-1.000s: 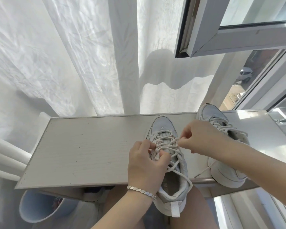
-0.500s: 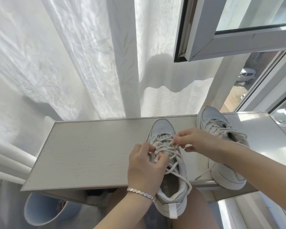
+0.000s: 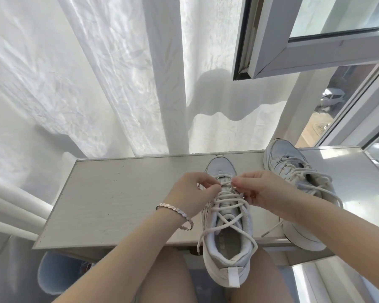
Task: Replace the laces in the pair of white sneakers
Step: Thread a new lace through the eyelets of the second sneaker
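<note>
A white sneaker (image 3: 227,256) lies toe-away on the white table (image 3: 118,200), its heel hanging over the near edge above my knees. Its white lace (image 3: 228,204) is loosely crossed through the eyelets, with loose ends trailing by the collar. My left hand (image 3: 190,193), with a silver bracelet on the wrist, pinches the lace on the left side near the toe. My right hand (image 3: 265,191) pinches the lace on the right side at the same row. The second white sneaker (image 3: 293,171), laced loosely, lies to the right, partly behind my right forearm.
A sheer white curtain (image 3: 96,73) hangs behind the table. An open window frame (image 3: 293,51) juts out above on the right, with a sill (image 3: 359,171) beyond the table. A pale blue tub (image 3: 57,274) stands on the floor under the table's left end.
My left hand has moved up from the middle rows to the row near the toe. My right hand has come in closer. Both now pinch the lace at the same row.
</note>
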`<state>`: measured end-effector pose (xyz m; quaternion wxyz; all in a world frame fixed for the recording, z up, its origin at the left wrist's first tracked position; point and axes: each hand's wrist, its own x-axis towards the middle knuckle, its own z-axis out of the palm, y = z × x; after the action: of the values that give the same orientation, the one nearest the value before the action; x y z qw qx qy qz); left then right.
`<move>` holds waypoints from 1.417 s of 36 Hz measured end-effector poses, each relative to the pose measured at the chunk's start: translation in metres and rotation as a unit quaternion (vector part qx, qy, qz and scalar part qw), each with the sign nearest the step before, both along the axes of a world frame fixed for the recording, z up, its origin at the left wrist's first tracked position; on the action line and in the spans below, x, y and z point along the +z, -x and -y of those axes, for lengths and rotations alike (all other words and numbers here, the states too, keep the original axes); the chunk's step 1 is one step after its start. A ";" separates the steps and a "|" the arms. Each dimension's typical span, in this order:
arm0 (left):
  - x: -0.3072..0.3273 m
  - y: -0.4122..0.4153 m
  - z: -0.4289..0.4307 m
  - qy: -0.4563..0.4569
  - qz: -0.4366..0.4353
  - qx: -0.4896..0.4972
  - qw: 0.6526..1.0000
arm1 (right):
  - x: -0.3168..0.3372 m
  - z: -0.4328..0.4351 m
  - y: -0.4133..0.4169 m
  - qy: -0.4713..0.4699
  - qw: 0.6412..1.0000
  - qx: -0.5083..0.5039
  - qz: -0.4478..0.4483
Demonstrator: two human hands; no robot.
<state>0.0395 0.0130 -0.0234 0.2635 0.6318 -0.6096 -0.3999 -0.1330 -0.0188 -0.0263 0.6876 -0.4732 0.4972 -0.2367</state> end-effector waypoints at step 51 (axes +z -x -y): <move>0.015 -0.018 -0.008 0.032 0.063 0.013 0.997 | 0.031 0.000 -0.010 0.312 0.899 0.115 -0.283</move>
<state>0.0571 0.0205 -0.0084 0.2494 0.6547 -0.6295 -0.3360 -0.1232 -0.0185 0.0045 0.3570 -0.7647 0.5135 -0.1549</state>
